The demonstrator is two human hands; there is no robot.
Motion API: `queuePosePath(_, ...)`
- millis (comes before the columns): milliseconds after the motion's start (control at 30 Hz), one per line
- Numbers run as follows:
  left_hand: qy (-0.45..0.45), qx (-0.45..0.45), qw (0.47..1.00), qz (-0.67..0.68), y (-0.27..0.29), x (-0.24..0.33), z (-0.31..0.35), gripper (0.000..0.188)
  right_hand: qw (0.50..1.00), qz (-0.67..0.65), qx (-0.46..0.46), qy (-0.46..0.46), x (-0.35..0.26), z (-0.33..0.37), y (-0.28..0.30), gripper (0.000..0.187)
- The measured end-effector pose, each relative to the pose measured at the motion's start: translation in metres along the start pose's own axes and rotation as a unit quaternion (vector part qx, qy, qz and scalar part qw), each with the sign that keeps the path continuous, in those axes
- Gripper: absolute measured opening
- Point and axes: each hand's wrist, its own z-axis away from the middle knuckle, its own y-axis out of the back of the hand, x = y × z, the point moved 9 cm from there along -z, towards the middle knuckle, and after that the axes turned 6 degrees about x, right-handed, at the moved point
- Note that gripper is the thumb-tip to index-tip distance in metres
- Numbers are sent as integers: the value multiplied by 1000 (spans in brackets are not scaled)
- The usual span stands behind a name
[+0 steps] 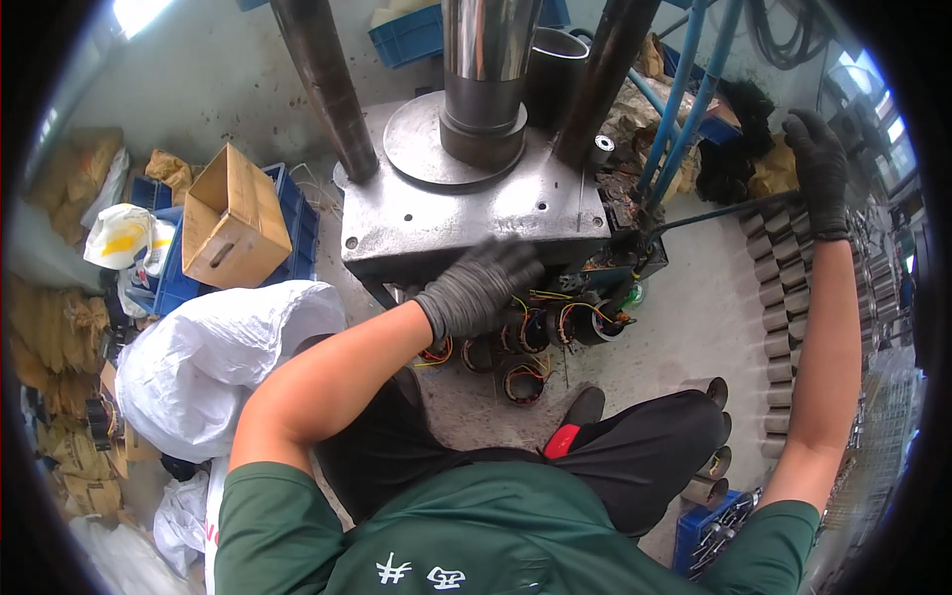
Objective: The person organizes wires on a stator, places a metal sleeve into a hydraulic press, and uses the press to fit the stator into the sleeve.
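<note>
While the left hand [481, 290], blurred, had loosely straightened fingers at the front edge of the press plate [476, 213], nothing visibly held, the upright ram [491, 55] stood beyond it and wired stators [525, 383] lay bodyward of it. Farther off rightward, the right hand [819, 177] had an unclear hold.

Shiny metal press table [466, 213], flat, scuffed

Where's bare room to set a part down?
Free: front strip of the press bed, between round plate and front edge, where the left hand overlaps; floor between the wire-wound stators and stacked metal cylinders.

Crowded: floor at the bed's front, with stators; left side, with cardboard box and white sack.
</note>
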Motion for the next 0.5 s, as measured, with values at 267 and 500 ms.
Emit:
queuePosePath(267,155,102,983,15,40,-52,-21,71,999,35,-10,7,-1,-1,1,39)
queuePosePath(500,244,72,966,-46,32,-88,-26,66,999,40,-24,-13,2,-2,-3,46)
